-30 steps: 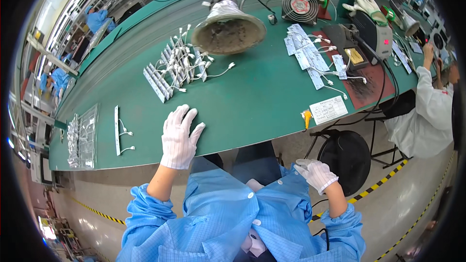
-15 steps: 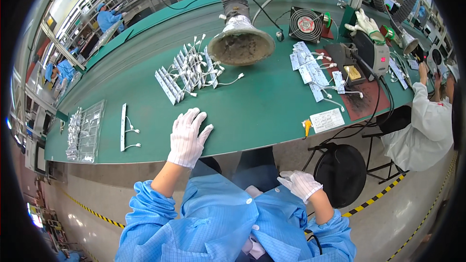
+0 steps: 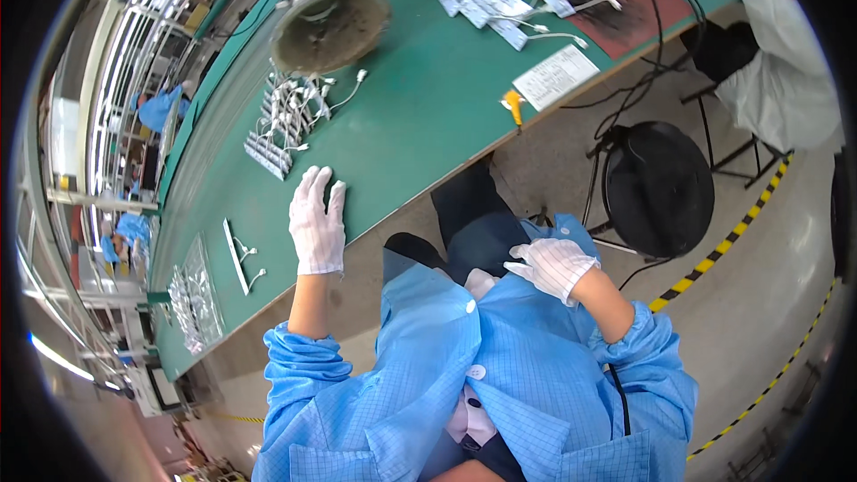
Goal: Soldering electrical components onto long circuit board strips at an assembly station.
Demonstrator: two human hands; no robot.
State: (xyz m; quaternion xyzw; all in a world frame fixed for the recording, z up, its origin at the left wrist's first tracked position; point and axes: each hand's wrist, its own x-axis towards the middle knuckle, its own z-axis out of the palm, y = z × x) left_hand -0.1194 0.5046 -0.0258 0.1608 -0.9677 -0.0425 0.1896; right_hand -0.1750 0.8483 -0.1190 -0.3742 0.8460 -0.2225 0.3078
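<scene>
The left grip (image 3: 317, 225), fingers (image 3: 336, 199) extended, looks empty; whether the right grip (image 3: 555, 268) holds anything cannot be told. Strips (image 3: 267, 158) just beyond the left seem light, stiff, fragile: best taken by edges, not wires (image 3: 346, 98).

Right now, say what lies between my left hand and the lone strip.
In the head view: connectors wired to the lone strip, then bare green tabletop.

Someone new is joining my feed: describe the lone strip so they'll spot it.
On the green bench, find the gloved left hand. Leftward, between it and the clear plastic tray, lies a slim, wired pale strip; unlike the piled strips, it lies alone.
</scene>
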